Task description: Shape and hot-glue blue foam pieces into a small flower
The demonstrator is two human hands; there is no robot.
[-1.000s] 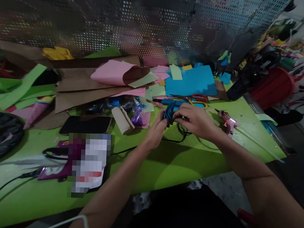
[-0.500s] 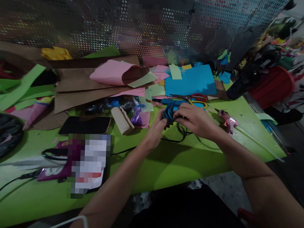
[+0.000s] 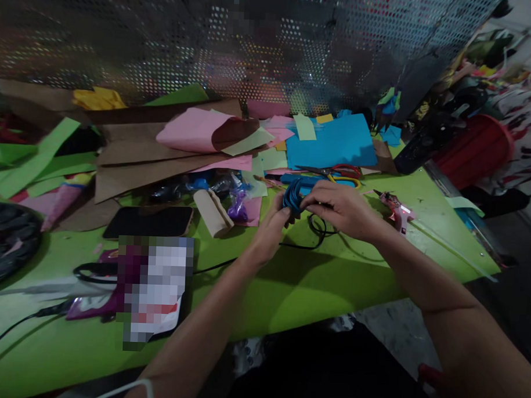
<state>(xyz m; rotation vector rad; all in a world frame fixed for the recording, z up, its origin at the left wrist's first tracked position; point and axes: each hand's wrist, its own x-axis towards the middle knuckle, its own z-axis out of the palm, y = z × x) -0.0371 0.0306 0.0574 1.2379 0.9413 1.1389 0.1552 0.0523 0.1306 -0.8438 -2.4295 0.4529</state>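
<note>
A blue rolled piece (image 3: 293, 195) in several curled layers, like a paper or foam flower, is held over the green table (image 3: 314, 299). My left hand (image 3: 271, 227) is closed round its left and lower side, thumb in front. From the right, my right hand (image 3: 335, 208) pinches at its edge; the fingertips partly hide what they grip. Just behind the hands lie scissors (image 3: 310, 168) with red and yellow handles, beside blue sheets (image 3: 332, 143). A black cable (image 3: 318, 238) loops on the table below my right hand.
A pink glue gun (image 3: 402, 212) with a glue stick (image 3: 453, 252) lies to the right. A beige roll (image 3: 213, 213), a phone (image 3: 148, 223) and a purple device (image 3: 90, 306) lie to the left. Brown paper (image 3: 131, 165) and coloured sheets crowd the back, before a perforated metal panel (image 3: 270, 65).
The blue piece has turned slightly between my hands, and my right fingers have shifted a little down along its edge. The other things lie as before.
</note>
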